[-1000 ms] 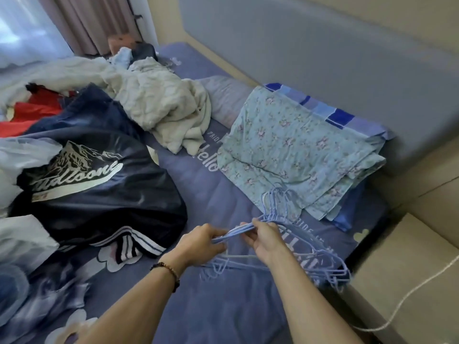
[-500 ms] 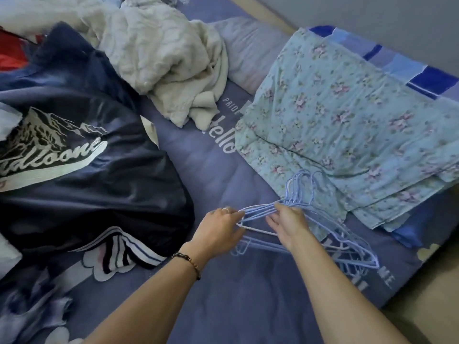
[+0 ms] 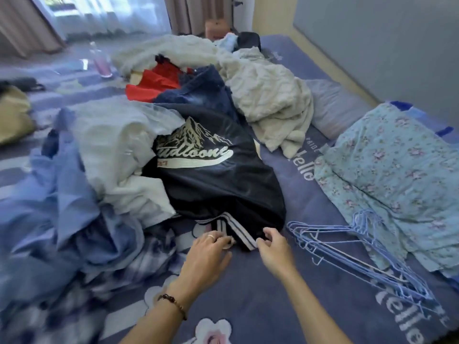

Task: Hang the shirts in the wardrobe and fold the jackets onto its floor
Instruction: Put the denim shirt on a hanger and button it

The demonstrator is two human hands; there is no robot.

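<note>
Far left of the jacket (image 3: 211,175): tan bundle (image 3: 13,115), cut off by the frame edge, too blurred to name. Left of the jacket: heap of blue shirts (image 3: 62,207), smeared by motion, edges lost in one another; pale shirt (image 3: 114,147) on top, partly over the jacket's left side. Behind the jacket, far back: pink bottle (image 3: 100,62), blurred. Just behind: red cloth (image 3: 154,83), mostly buried; denim (image 3: 198,95), only a fold showing; cream blanket (image 3: 263,95), draped toward the right.

The jacket itself: dark navy, crumpled on the bed (image 3: 248,294), white mountain print and partly hidden lettering on top, striped hem at the near edge.

At the hem: left hand (image 3: 206,254), ringed, bead bracelet on the wrist, fingers bent onto the hem, tips hidden under the fabric; whether pinching or merely pressing, cannot tell. Right hand (image 3: 273,247) just beside it, thumb and forefinger curled on the hem's striped corner, apparently pinching it.

Right of the jacket: hangers (image 3: 352,247), thin blue wire, tangled flat on the bed, count unclear, hooks lying on the floral sheet (image 3: 397,170). Sheet folded, cut off at the right edge. Behind it: grey pillow (image 3: 332,105), half covered.
</note>
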